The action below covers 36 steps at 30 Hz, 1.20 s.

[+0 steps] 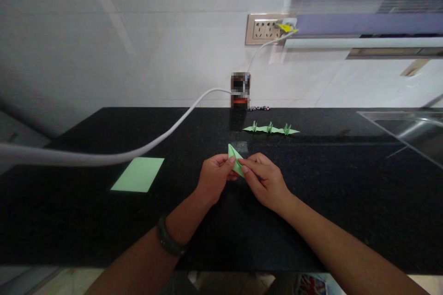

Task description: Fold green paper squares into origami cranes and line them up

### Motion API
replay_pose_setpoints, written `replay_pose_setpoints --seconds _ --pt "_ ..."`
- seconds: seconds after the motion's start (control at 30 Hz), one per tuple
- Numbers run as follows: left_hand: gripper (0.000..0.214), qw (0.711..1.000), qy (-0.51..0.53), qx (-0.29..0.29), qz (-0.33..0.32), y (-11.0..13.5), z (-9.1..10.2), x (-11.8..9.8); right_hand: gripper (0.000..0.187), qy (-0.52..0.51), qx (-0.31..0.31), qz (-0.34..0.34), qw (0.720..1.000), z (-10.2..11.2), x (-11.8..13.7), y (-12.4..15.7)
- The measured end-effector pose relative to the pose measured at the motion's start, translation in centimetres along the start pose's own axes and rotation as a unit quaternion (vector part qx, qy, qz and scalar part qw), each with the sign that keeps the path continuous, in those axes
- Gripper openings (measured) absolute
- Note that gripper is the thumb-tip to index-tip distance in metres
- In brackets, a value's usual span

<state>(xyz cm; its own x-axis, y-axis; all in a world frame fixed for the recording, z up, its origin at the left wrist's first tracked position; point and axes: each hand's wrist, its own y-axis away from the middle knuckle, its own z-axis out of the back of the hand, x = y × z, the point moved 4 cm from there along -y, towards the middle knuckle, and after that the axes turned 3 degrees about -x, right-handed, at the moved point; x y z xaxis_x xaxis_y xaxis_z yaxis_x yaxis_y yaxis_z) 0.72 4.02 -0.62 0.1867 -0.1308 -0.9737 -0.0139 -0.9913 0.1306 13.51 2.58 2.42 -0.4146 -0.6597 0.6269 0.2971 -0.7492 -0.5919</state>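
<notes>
A folded piece of light green origami paper (232, 151) is held above the dark countertop, its pointed tip facing away from me. My left hand (215, 176) grips its left side, thumb on top and fingers curled beneath. My right hand (266, 179) pinches the right side, with thumb and index finger on the paper near a fold. Fingers hide part of the lower half. Beyond my hands, to the right, several folded green paper cranes (270, 129) stand in a row. A flat stack or sheet of green paper (138, 175) lies to the left.
A white cable (166, 136) crosses the left side and runs to a phone-like object (240, 91) leaning on the wall. Above it is a wall socket (265, 30) with a plug. A metal sink (411, 131) is set into the black countertop (346, 203) at right.
</notes>
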Motion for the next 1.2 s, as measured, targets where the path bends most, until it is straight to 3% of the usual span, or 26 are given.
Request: replay_pose_setpoints --seconds 0.43,0.57,0.67,0.77,0.93,1.2 --pt "0.029 0.999 -0.04 0.001 -0.014 -0.1 0.2 0.2 0.022 -0.022 0.045 -0.033 0.998 0.0 0.1 -0.2" --pt "0.027 0.998 -0.049 0.007 -0.025 0.0 0.1 0.1 0.024 -0.091 0.017 -0.127 0.987 0.1 -1.0 -0.3" --pt "0.026 0.998 -0.052 0.026 -0.015 0.2 -0.2 -0.1 0.019 -0.161 -0.04 -0.236 0.957 0.0 -2.5 -0.1" --pt "0.024 0.996 -0.067 0.055 -0.005 0.5 -0.6 -0.2 0.023 -0.224 -0.032 -0.285 0.932 -0.4 -3.2 -0.1" --pt "0.02 0.99 -0.108 0.082 -0.027 0.8 -1.0 -0.3 0.022 -0.255 0.018 -0.29 0.922 -0.7 -2.8 -0.2" --pt "0.036 0.99 -0.113 0.077 -0.024 1.0 -1.2 -0.5 0.023 -0.257 -0.01 -0.296 0.92 -0.7 -3.1 -0.1"
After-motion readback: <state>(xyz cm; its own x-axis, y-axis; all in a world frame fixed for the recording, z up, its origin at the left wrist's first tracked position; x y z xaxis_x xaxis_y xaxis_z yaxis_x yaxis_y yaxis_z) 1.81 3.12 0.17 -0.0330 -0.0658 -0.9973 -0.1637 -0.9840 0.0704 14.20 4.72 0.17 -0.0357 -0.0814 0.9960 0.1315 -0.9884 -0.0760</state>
